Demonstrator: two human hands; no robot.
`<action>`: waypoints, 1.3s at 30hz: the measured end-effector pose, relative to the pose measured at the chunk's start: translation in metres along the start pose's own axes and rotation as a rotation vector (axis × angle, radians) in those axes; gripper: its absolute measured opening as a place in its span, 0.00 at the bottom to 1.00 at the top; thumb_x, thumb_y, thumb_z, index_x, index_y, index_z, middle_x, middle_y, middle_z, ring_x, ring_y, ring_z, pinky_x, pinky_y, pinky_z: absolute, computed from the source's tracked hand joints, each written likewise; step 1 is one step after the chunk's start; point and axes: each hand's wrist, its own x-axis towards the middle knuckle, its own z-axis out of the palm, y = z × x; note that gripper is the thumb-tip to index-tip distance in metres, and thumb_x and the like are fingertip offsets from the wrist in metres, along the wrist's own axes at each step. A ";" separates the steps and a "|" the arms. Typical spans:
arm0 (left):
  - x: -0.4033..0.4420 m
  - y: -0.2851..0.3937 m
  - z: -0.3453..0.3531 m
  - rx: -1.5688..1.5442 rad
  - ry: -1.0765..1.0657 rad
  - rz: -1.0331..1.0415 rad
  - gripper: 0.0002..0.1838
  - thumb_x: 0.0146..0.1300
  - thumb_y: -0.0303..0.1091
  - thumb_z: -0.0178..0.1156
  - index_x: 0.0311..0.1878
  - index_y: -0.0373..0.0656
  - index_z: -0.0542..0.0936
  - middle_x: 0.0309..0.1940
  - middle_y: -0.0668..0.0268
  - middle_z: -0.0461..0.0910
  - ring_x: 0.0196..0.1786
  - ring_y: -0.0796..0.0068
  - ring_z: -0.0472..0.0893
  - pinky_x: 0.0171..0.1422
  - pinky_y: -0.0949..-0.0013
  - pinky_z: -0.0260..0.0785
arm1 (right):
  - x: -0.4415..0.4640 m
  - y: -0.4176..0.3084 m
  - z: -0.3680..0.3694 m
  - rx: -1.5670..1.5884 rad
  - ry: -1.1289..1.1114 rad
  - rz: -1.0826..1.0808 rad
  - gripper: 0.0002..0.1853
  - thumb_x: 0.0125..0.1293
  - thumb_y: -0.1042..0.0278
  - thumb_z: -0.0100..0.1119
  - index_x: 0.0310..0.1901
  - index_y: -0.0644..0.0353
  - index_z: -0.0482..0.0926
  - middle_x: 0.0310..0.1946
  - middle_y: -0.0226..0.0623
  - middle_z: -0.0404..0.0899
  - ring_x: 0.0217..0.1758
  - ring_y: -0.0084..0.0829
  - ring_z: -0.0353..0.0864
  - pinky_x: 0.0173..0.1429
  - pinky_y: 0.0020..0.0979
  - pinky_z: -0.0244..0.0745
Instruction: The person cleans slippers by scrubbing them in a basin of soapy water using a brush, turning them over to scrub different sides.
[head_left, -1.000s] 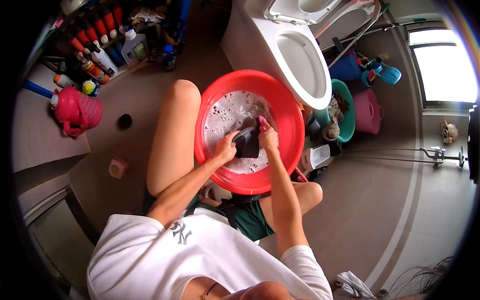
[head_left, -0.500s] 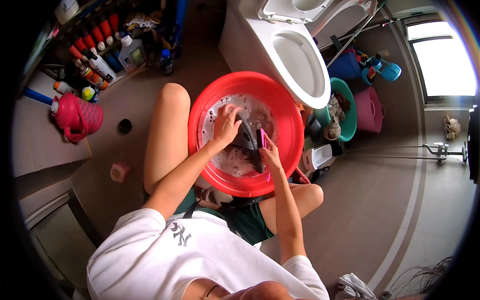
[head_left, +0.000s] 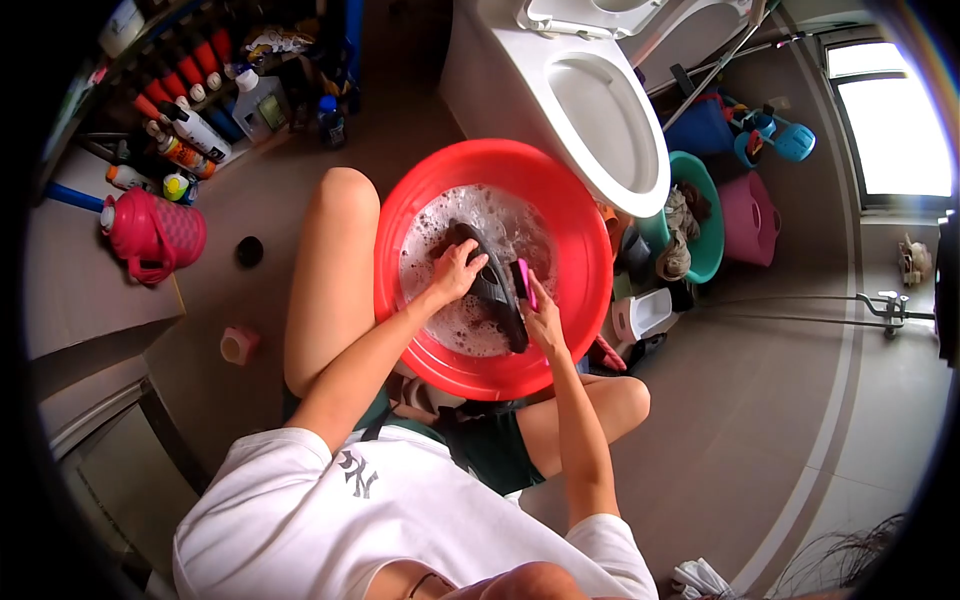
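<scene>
A red basin (head_left: 400, 215) of foamy water (head_left: 455, 205) stands between my knees. My left hand (head_left: 457, 272) is closed on a dark grey slipper (head_left: 497, 295), tilted on its side over the suds. The slipper's far end shows beyond my fingers and its near end points toward me. In my right hand (head_left: 542, 320) is a pink scrubbing brush (head_left: 527, 282) with dark bristles. Its bristles face the slipper's edge, close beside it; whether they touch, I cannot tell. My fingers are wrapped round the brush handle.
A white toilet (head_left: 560, 115) rises just beyond the basin. To the right are a teal tub (head_left: 712, 235) with wet cloth, a pink bucket (head_left: 750, 225) and a white container (head_left: 643, 315). A pink jug (head_left: 150, 235) and several bottles are at the left, near a floor drain (head_left: 249, 252).
My left hand has moved slightly right and down on the slipper, whose far end now shows more. The brush has dropped slightly relative to the basin. The view has shifted a little.
</scene>
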 end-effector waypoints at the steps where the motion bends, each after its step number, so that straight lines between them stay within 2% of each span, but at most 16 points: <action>1: 0.003 -0.012 0.007 -0.005 0.006 0.013 0.22 0.62 0.49 0.59 0.49 0.39 0.74 0.44 0.50 0.79 0.49 0.49 0.77 0.52 0.53 0.69 | -0.012 -0.025 -0.014 0.022 -0.021 0.109 0.32 0.65 0.63 0.54 0.71 0.42 0.59 0.53 0.58 0.76 0.56 0.53 0.77 0.61 0.41 0.70; 3: 0.006 -0.025 0.014 0.008 -0.026 0.003 0.24 0.63 0.50 0.59 0.53 0.41 0.74 0.48 0.52 0.79 0.51 0.50 0.76 0.54 0.54 0.69 | -0.040 -0.090 -0.046 0.008 -0.096 0.346 0.29 0.68 0.65 0.51 0.71 0.46 0.61 0.55 0.58 0.74 0.58 0.52 0.76 0.62 0.38 0.70; 6: 0.006 -0.018 0.011 0.023 -0.091 -0.066 0.24 0.63 0.50 0.58 0.55 0.43 0.74 0.50 0.54 0.79 0.52 0.51 0.76 0.55 0.55 0.69 | -0.086 -0.040 -0.044 -0.104 0.035 -0.088 0.27 0.70 0.68 0.48 0.70 0.50 0.61 0.48 0.56 0.79 0.52 0.53 0.79 0.56 0.40 0.72; 9: 0.004 -0.013 0.012 0.038 -0.068 -0.073 0.24 0.64 0.50 0.58 0.55 0.43 0.74 0.51 0.56 0.79 0.51 0.52 0.77 0.55 0.55 0.69 | -0.115 -0.057 -0.039 -0.033 -0.083 0.156 0.24 0.70 0.73 0.47 0.68 0.55 0.65 0.54 0.56 0.77 0.58 0.38 0.78 0.57 0.31 0.71; 12: 0.001 -0.007 0.012 0.046 -0.066 -0.086 0.23 0.64 0.50 0.57 0.55 0.42 0.74 0.51 0.56 0.79 0.51 0.52 0.77 0.56 0.55 0.69 | -0.103 -0.068 -0.018 0.012 0.001 0.296 0.24 0.70 0.73 0.48 0.68 0.57 0.64 0.55 0.56 0.76 0.59 0.39 0.78 0.58 0.30 0.70; 13: 0.002 -0.006 0.011 0.028 -0.071 -0.065 0.23 0.65 0.49 0.57 0.55 0.41 0.74 0.50 0.55 0.79 0.52 0.52 0.77 0.56 0.55 0.69 | -0.094 -0.079 -0.016 -0.071 -0.037 0.414 0.26 0.70 0.73 0.49 0.69 0.53 0.63 0.48 0.59 0.78 0.47 0.51 0.81 0.51 0.34 0.74; 16: 0.000 -0.009 0.012 -0.015 -0.075 -0.045 0.23 0.66 0.46 0.56 0.55 0.39 0.74 0.50 0.54 0.80 0.53 0.51 0.76 0.57 0.55 0.69 | -0.088 -0.057 -0.002 0.008 0.139 0.071 0.26 0.69 0.73 0.50 0.69 0.52 0.63 0.47 0.58 0.78 0.48 0.48 0.82 0.51 0.33 0.73; 22: 0.000 -0.012 0.015 -0.073 -0.043 0.003 0.22 0.66 0.43 0.56 0.56 0.37 0.73 0.50 0.51 0.79 0.53 0.50 0.76 0.57 0.53 0.69 | -0.050 -0.068 -0.001 0.043 0.128 -0.036 0.26 0.69 0.74 0.51 0.68 0.54 0.65 0.51 0.56 0.77 0.57 0.41 0.79 0.55 0.30 0.71; 26: -0.003 -0.009 0.012 -0.070 -0.068 -0.027 0.20 0.65 0.39 0.57 0.56 0.37 0.73 0.50 0.50 0.79 0.52 0.49 0.76 0.58 0.53 0.69 | -0.012 -0.093 0.002 0.048 0.105 -0.180 0.26 0.68 0.76 0.51 0.67 0.53 0.66 0.53 0.57 0.75 0.57 0.49 0.76 0.56 0.34 0.72; 27: -0.002 -0.007 0.010 -0.064 -0.080 -0.042 0.20 0.65 0.37 0.57 0.56 0.37 0.73 0.50 0.50 0.79 0.52 0.49 0.76 0.58 0.53 0.69 | 0.001 -0.091 0.006 -0.003 0.103 -0.227 0.25 0.67 0.74 0.52 0.67 0.50 0.67 0.49 0.56 0.78 0.54 0.54 0.76 0.53 0.40 0.74; 30: 0.000 0.004 -0.003 -0.034 -0.136 -0.021 0.23 0.65 0.38 0.56 0.59 0.34 0.71 0.52 0.47 0.77 0.56 0.47 0.75 0.62 0.54 0.67 | 0.042 -0.107 0.006 -0.180 -0.030 -0.153 0.23 0.66 0.70 0.53 0.64 0.48 0.70 0.43 0.54 0.80 0.49 0.54 0.79 0.50 0.43 0.75; 31: -0.002 0.002 0.000 0.053 -0.040 0.082 0.19 0.64 0.33 0.55 0.57 0.36 0.72 0.48 0.46 0.77 0.52 0.45 0.75 0.58 0.53 0.68 | 0.055 -0.115 0.004 -0.243 -0.082 -0.159 0.23 0.66 0.67 0.53 0.64 0.47 0.71 0.42 0.53 0.81 0.48 0.53 0.80 0.49 0.44 0.75; 33: -0.003 0.016 -0.012 -0.004 -0.115 0.018 0.18 0.65 0.32 0.55 0.56 0.37 0.72 0.45 0.47 0.78 0.50 0.45 0.75 0.54 0.52 0.69 | 0.082 -0.135 -0.002 -0.369 -0.184 -0.168 0.22 0.65 0.62 0.54 0.62 0.46 0.73 0.39 0.52 0.82 0.46 0.52 0.81 0.49 0.46 0.76; 35: -0.004 0.027 -0.018 -0.071 -0.124 0.013 0.15 0.65 0.32 0.55 0.53 0.37 0.73 0.40 0.48 0.77 0.46 0.46 0.75 0.50 0.51 0.68 | 0.113 -0.148 0.001 -0.499 -0.345 -0.112 0.22 0.64 0.59 0.54 0.60 0.47 0.75 0.42 0.49 0.82 0.48 0.49 0.81 0.51 0.44 0.77; 38: -0.006 0.011 -0.004 0.043 -0.037 0.107 0.14 0.66 0.33 0.55 0.52 0.38 0.73 0.38 0.49 0.77 0.44 0.47 0.75 0.48 0.51 0.68 | 0.165 -0.158 0.024 -0.760 -0.501 -0.101 0.23 0.63 0.54 0.54 0.59 0.49 0.77 0.46 0.44 0.82 0.52 0.44 0.81 0.53 0.41 0.77; 39: -0.007 0.013 0.001 -0.003 0.075 0.158 0.07 0.66 0.33 0.54 0.42 0.42 0.72 0.35 0.51 0.78 0.40 0.47 0.76 0.46 0.49 0.67 | 0.178 -0.159 0.034 -0.861 -0.537 -0.108 0.24 0.62 0.52 0.54 0.58 0.50 0.78 0.48 0.42 0.82 0.53 0.41 0.81 0.54 0.40 0.77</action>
